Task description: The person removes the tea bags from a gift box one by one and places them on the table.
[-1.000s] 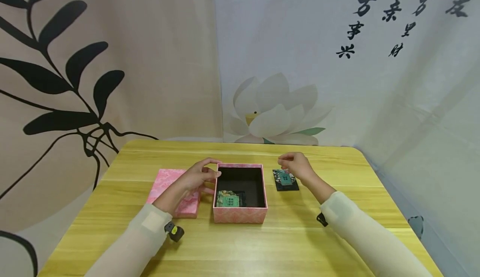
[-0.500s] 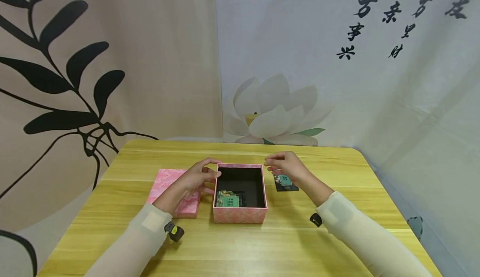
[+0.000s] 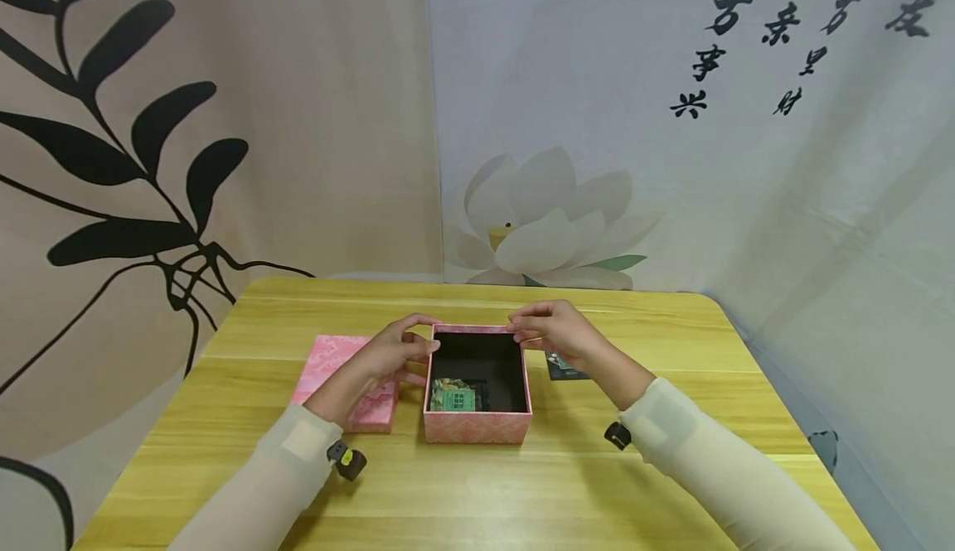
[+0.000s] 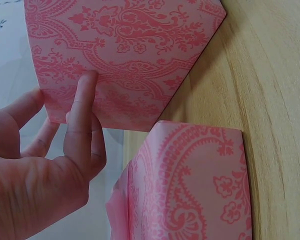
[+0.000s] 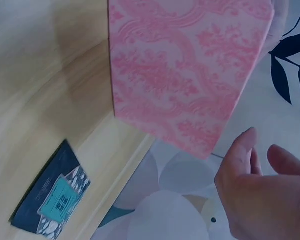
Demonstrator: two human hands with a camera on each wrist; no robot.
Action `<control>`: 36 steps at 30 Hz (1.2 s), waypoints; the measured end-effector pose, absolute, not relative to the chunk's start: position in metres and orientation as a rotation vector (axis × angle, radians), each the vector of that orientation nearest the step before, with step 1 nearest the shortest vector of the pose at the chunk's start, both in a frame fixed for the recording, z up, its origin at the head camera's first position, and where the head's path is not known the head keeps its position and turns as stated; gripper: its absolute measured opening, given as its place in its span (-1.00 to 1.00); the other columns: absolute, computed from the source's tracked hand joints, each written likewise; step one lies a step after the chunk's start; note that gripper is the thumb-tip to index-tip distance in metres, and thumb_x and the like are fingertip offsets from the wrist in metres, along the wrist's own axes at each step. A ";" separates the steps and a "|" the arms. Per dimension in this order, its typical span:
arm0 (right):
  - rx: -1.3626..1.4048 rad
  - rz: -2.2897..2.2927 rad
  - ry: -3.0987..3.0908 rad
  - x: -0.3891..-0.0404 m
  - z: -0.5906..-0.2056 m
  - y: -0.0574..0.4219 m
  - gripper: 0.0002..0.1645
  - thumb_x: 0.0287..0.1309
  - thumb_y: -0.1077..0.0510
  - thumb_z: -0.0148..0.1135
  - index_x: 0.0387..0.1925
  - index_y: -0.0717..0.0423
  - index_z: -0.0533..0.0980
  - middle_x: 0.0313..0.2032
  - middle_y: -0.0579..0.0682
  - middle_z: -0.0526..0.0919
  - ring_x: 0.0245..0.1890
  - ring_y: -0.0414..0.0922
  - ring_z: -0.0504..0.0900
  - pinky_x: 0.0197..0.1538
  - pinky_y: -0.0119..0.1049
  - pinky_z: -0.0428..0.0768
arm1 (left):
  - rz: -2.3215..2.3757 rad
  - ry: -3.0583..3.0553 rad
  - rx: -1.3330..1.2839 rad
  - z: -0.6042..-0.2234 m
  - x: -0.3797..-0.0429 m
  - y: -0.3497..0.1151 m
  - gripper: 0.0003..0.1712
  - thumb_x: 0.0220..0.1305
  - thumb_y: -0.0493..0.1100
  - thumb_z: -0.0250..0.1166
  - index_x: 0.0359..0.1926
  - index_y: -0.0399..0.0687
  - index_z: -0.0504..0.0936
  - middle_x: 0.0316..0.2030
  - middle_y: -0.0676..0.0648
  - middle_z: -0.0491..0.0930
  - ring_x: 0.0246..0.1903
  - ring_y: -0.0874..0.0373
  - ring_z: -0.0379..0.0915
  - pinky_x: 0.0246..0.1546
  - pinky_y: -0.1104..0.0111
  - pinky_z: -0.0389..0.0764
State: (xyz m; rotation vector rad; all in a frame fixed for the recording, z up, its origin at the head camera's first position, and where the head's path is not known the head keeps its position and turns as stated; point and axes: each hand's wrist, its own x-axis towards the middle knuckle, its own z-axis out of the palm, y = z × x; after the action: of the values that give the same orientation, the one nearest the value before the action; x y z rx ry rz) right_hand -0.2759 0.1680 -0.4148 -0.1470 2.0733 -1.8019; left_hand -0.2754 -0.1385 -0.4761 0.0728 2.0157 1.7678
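A pink patterned box (image 3: 477,429) stands without its lid on the table, its inside black. My left hand (image 3: 388,353) holds its left wall, thumb over the rim and fingers against the outside. In the left wrist view one finger of the left hand (image 4: 80,135) lies along the printed side. A green-labelled packet (image 3: 453,400) lies inside the box at the near left. My right hand (image 3: 561,333) is at the far right corner of the box, loosely bent and holding nothing. In the right wrist view its fingertips are just off the box (image 5: 185,75).
A pink box lid (image 3: 328,358) lies left of the box, partly under my left forearm. Right of the box is a dark packet with a teal label (image 5: 60,199), partly covered by my right hand in the head view. The wooden table (image 3: 477,501) ends at a curtain.
My right hand has moved left from above the dark packet to the far right corner of the box. The left hand and the box have stayed put.
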 end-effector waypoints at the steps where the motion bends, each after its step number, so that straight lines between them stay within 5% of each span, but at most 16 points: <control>1: -0.155 -1.814 2.044 -0.275 -0.415 0.166 -0.65 0.47 0.26 0.18 0.14 0.42 0.56 0.00 0.23 0.74 -0.07 0.09 0.73 0.04 -0.22 0.74 | 1.770 2.013 0.076 -0.476 -0.275 -0.139 -0.42 0.45 -0.13 0.33 0.41 0.05 0.38 0.08 -0.32 0.44 -0.01 -0.26 0.59 -0.22 0.03 0.79; 10: -0.156 -1.839 1.870 -0.274 -0.416 0.152 -0.60 0.47 0.32 0.14 0.22 0.48 0.48 0.12 0.37 0.65 -0.11 -0.07 0.76 0.02 -0.23 0.75 | 1.777 2.003 0.088 -0.476 -0.275 -0.139 -0.44 0.47 -0.13 0.31 0.41 0.05 0.39 0.11 -0.35 0.43 0.02 -0.29 0.57 -0.23 0.04 0.79; 15: -0.140 -1.847 1.805 -0.272 -0.418 0.144 -0.61 0.47 0.34 0.12 0.22 0.50 0.47 -0.01 0.26 0.73 -0.18 -0.11 0.77 0.05 -0.19 0.74 | 1.782 1.983 0.079 -0.476 -0.276 -0.138 -0.44 0.47 -0.13 0.31 0.41 0.06 0.39 0.20 -0.45 0.37 0.10 -0.39 0.54 -0.22 0.03 0.79; 36: -0.112 -1.584 1.877 -0.274 -0.437 0.101 -0.48 0.55 0.10 0.09 0.23 0.50 0.48 0.16 0.43 0.61 0.17 0.24 0.65 0.22 0.03 0.64 | 1.790 1.955 0.116 -0.476 -0.277 -0.140 -0.40 0.49 -0.11 0.29 0.44 -0.02 0.33 0.17 -0.46 0.39 0.07 -0.38 0.57 -0.18 -0.02 0.78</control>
State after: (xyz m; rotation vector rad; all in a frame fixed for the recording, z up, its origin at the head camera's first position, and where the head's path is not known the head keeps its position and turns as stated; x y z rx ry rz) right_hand -0.2736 0.1006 -0.4374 -0.1124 1.8774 -1.5836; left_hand -0.2772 -0.1401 -0.4757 0.1160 1.9546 1.7899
